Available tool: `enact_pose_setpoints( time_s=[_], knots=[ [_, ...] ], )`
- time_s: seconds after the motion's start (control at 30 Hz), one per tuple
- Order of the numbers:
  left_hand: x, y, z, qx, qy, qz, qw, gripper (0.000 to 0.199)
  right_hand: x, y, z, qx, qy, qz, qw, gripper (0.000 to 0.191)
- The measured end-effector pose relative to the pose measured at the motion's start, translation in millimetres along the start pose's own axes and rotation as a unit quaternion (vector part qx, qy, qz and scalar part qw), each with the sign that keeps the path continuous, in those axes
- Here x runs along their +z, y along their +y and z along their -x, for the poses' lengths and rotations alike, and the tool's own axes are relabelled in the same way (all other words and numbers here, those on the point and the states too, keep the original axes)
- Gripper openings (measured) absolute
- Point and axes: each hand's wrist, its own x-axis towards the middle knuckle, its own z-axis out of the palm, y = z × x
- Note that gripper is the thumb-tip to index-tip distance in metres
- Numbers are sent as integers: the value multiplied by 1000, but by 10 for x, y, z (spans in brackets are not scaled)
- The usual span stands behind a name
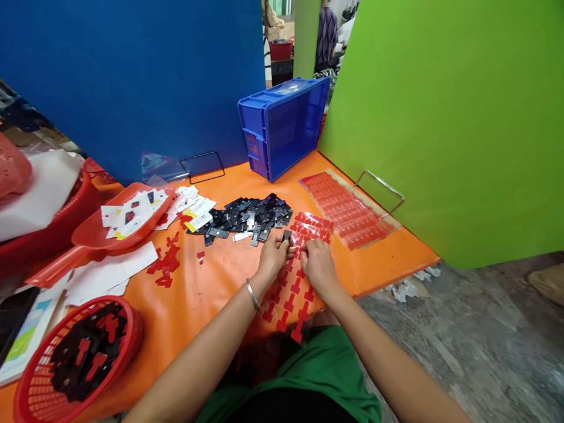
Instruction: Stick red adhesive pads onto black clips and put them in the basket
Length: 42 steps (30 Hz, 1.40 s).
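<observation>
My left hand (275,254), with a bracelet at the wrist, pinches a small black piece (286,235) between thumb and fingers. Close beside it on the right, my right hand (318,262) has its fingers drawn together over a clear sheet of red T-shaped stickers (296,285); whatever those fingertips hold is too small to make out. The sheet runs under both hands to the table's front edge. Just beyond my left hand lies a heap of black pieces (247,216). Loose red stickers (166,261) lie in a small pile farther left.
A red basket (132,335) of black pieces with red stickers stands front left. Behind it are a red scoop (79,235) with white cards and papers. A blue crate (295,129) stands at the back, and another red sticker sheet (346,208) lies right on the orange table (370,270).
</observation>
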Motion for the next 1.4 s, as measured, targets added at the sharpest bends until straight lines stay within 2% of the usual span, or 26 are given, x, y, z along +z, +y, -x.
enact_pose_setpoints(
  time_s=[0.2,0.37,0.53,0.63,0.7,0.8,0.87,1.07,1.4],
  knots=[
    [-1,-38,0,22,10,-29,999,8,11,114,-44,17,18,-175,984,9],
    [18,-29,-26,21,23,-26,999,9,-68,234,-65,85,4,-355,931,12],
    [-63,39,81,-5,21,3,1000,7,-132,265,-53,108,2,-459,882,21],
    [-195,61,355,-33,-12,45,998,3,-144,138,72,114,-5,-485,867,23],
    [-290,41,580,-74,-33,79,994,6,-141,-2,205,104,-19,-495,862,23],
    [-391,-29,849,-138,-34,113,983,13,-108,-215,412,94,-52,-503,857,22],
    [-423,-84,937,-155,-26,125,980,16,-66,-305,514,101,-61,-506,854,23],
    [-438,-158,938,-152,-18,131,979,16,56,-335,609,108,-39,-498,860,24],
    [-433,-124,956,-146,-30,128,981,17,74,-346,635,110,-54,-505,855,19]
  ],
)
